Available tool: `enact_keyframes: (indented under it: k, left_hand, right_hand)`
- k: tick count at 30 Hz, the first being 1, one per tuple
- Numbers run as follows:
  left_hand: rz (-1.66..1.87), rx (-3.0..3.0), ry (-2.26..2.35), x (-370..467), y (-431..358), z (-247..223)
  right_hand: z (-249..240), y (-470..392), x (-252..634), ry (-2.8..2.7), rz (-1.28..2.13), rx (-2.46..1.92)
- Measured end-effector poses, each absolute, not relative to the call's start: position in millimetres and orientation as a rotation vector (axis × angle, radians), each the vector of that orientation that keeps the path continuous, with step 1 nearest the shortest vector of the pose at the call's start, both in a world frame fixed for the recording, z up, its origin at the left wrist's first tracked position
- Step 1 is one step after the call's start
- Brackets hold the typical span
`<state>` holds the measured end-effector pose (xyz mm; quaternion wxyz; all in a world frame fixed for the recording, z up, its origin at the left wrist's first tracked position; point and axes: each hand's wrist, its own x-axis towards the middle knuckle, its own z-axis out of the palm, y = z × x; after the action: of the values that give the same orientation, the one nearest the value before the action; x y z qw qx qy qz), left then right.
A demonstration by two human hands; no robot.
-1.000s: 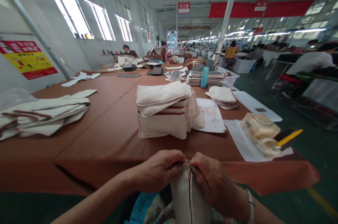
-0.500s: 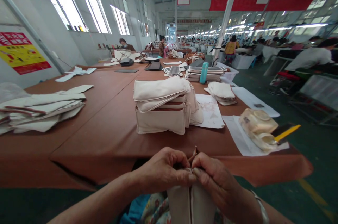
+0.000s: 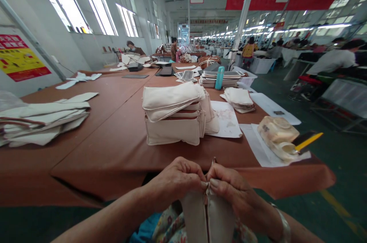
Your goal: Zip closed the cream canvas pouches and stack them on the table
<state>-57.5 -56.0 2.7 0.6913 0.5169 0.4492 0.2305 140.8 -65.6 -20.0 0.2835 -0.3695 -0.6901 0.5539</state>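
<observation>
A cream fabric piece (image 3: 195, 216) with a dark seam or slit down its middle hangs over the lap, below the table's front edge. My left hand (image 3: 180, 178) pinches its top edge left of the seam. My right hand (image 3: 233, 189), with a bracelet at the wrist, pinches the same edge just to the right, the fingertips of both nearly touching. Behind the fingers a small brown tip sticks up. Beyond the hands, a stack of cream stitched pieces (image 3: 172, 130) sits on the brown table (image 3: 109, 136).
Cream pieces (image 3: 46, 120) lie at the left. Towards the right are a smaller pile (image 3: 238, 98), a turquoise bottle (image 3: 219, 78), white sheets, a stained plastic container (image 3: 278, 130) and a yellow-handled tool (image 3: 309, 141). Several people sit at work farther back.
The seam in the fabric piece has parted slightly near the top, showing brown inside. Both hands still pinch the edge, with fingers shifted a little. The whole view has moved slightly.
</observation>
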Motion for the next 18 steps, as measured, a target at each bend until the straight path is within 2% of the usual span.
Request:
enact_keyframes:
  k: [8, 18]
  left_hand:
    - [0.568, 1.141, 1.015, -54.2, -58.6, 5.6]
    - [0.49, 1.238, 1.057, -55.3, -53.7, 3.6]
  right_hand:
    - [-15.6, -62.2, 136.9, -1.737, 1.633, -0.902]
    - [-13.3, -64.3, 132.1, -1.583, 1.73, -1.029]
